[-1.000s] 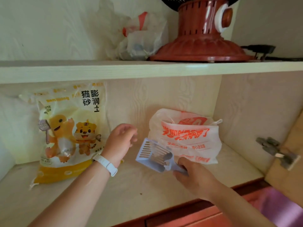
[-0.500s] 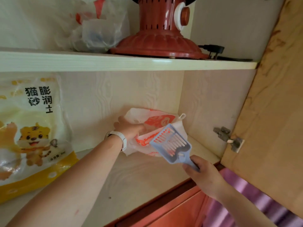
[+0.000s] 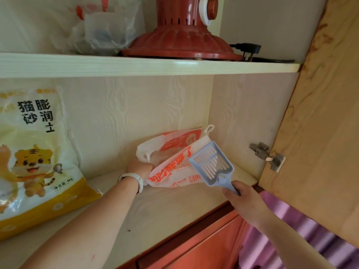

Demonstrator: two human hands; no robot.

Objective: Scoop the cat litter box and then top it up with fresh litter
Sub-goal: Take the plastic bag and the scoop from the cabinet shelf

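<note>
The head camera looks into an open cupboard with two shelves; the left hand (image 3: 140,168) reaches in and is closed tight on the edge of a white plastic bag (image 3: 175,166) with orange writing; the bag lies on the lower shelf (image 3: 165,206), back near the right corner, and its top is pulled open a little; there is a white band (image 3: 137,180) on the left wrist; the right hand (image 3: 240,199) is closed around the handle of a light blue scoop (image 3: 212,165); the scoop has long slots in it, it is tilted up, and its wide end is in front of the bag, but I cannot tell if it touches the bag; the big bag of cat litter (image 3: 33,152) stands on the same shelf, far over on the left, well apart from the hands; it is white and yellow with a small orange tiger on it, and it leans against the back wall; on the upper shelf (image 3: 136,65) sits the red base of a fan (image 3: 180,35); a crumpled see-through bag (image 3: 104,30) is just beside it on the left, and a black plug (image 3: 247,49) lies on the right; the cupboard door (image 3: 318,133) stands open on the right, with a metal hinge (image 3: 267,155) on it.
</note>
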